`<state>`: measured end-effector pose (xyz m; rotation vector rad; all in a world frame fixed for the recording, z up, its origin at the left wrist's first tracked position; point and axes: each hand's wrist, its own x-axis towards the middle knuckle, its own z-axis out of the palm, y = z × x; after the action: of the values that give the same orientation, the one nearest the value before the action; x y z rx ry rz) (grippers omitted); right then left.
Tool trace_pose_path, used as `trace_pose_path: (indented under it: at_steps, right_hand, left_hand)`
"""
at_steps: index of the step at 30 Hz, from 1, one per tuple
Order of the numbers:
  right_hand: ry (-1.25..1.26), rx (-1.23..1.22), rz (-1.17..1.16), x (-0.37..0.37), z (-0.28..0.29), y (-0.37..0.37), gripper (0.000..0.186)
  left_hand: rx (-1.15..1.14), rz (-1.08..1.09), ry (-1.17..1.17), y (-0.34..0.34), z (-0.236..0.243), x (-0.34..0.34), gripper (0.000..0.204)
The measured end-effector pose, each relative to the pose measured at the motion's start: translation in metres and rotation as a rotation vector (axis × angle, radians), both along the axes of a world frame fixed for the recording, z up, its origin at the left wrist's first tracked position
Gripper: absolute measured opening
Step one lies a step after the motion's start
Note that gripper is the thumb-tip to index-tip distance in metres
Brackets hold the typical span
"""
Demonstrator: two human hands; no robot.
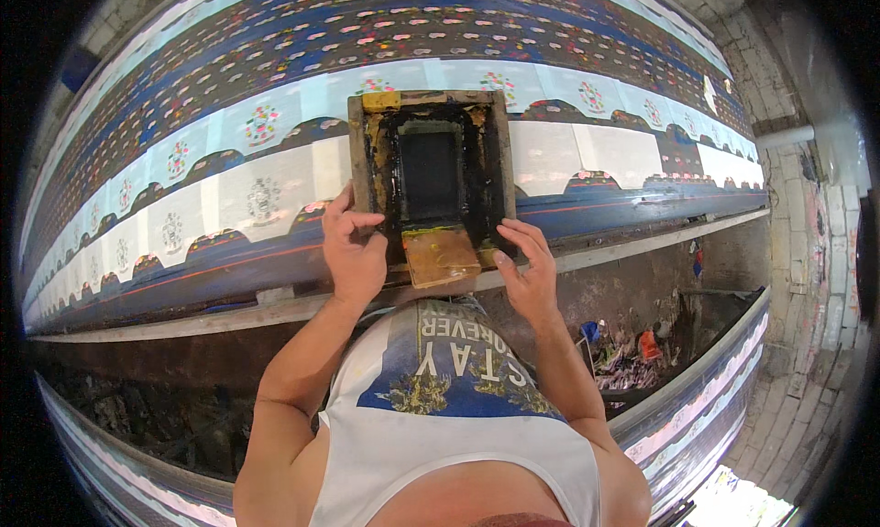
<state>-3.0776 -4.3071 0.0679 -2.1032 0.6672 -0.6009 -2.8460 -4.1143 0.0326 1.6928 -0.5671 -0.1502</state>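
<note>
In front of me is a screen printing frame, wooden, stained black and yellow, with a dark rectangular mesh window in its middle. A flat tan squeegee board leans inside its near end, with yellow ink along its top edge. My left hand grips the frame's left side near the lower corner, its fingers curled over the edge. On the opposite side, my right hand holds the lower right corner between thumb and fingers. Beneath the frame lie pale cloth pieces, some printed with round motifs.
A long printing table curves across, its near edge a wooden rail. Beyond are rows of dark multicoloured printed patches. Behind me runs another table. Littered scraps lie on the floor at right, beside a brick wall.
</note>
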Motion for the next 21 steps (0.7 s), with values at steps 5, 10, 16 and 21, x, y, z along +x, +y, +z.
trace_pose_path:
  at_steps: [5, 10, 16, 21]
  right_hand:
    - [-0.071, -0.004, -0.04, -0.049, -0.016, -0.063, 0.042]
    - [-0.032, -0.025, -0.035, -0.091, -0.013, -0.125, 0.044]
    - [0.083, -0.37, 0.065, -0.114, -0.008, -0.166, 0.039]
    - [0.04, -0.34, 0.383, -0.099, 0.011, -0.167, 0.043]
  left_hand:
    - [-0.024, -0.013, -0.109, -0.068, -0.015, -0.047, 0.032]
    - [-0.053, 0.017, -0.059, -0.133, -0.024, -0.091, 0.031]
    - [-0.039, 0.041, 0.021, -0.171, -0.022, -0.119, 0.028]
    - [-0.035, 0.052, 0.047, -0.176, -0.024, -0.12, 0.025]
